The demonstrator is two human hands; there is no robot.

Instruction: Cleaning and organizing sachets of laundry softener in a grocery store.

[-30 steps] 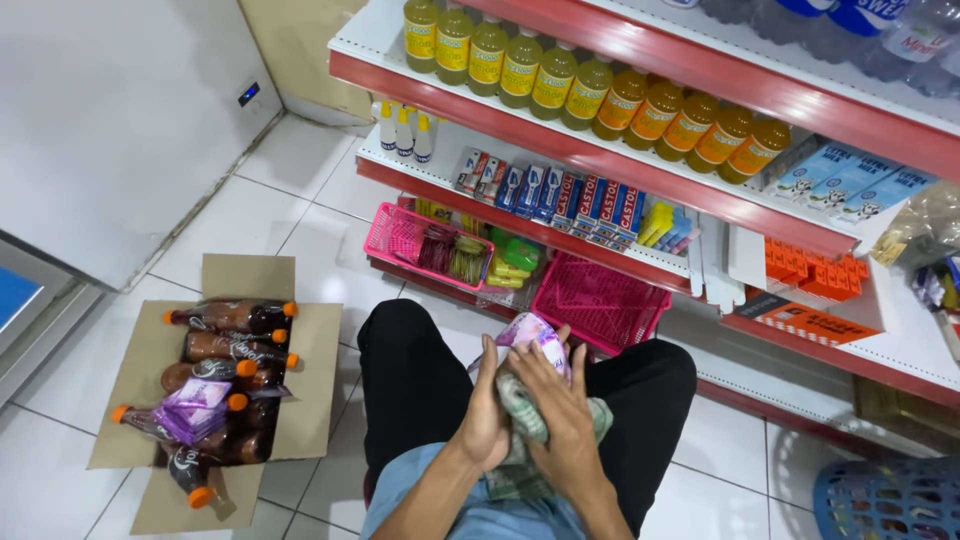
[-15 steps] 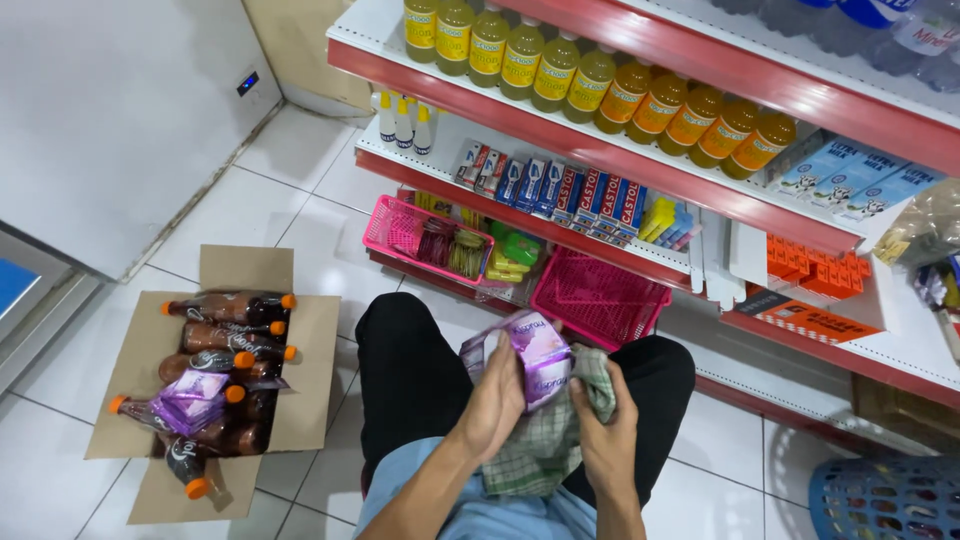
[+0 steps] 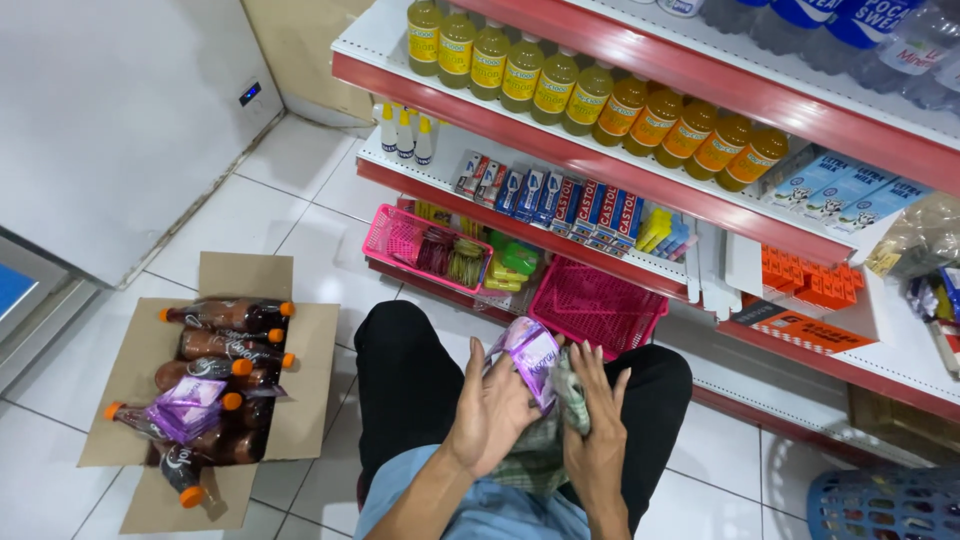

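I crouch in front of a shop shelf, knees in black trousers. My left hand point(image 3: 490, 410) holds a small purple packet point(image 3: 533, 352) upright over my lap. My right hand point(image 3: 592, 425) lies beside it, fingers spread on a green checked cloth point(image 3: 535, 455) bunched on my lap, touching the packet's right side. An empty pink basket point(image 3: 598, 305) sits just beyond my hands on the bottom shelf.
An open cardboard box point(image 3: 140, 365) on the tiled floor to my left holds several dark bottles with orange caps and another purple packet point(image 3: 188, 407). A second pink basket point(image 3: 415, 245) holds small goods. Yellow drink bottles point(image 3: 590, 100) line the upper shelf. A blue basket point(image 3: 880, 505) stands at lower right.
My hands lifted the purple packet off the cloth and turned it upright. The right hand moved from covering the cloth to its right side.
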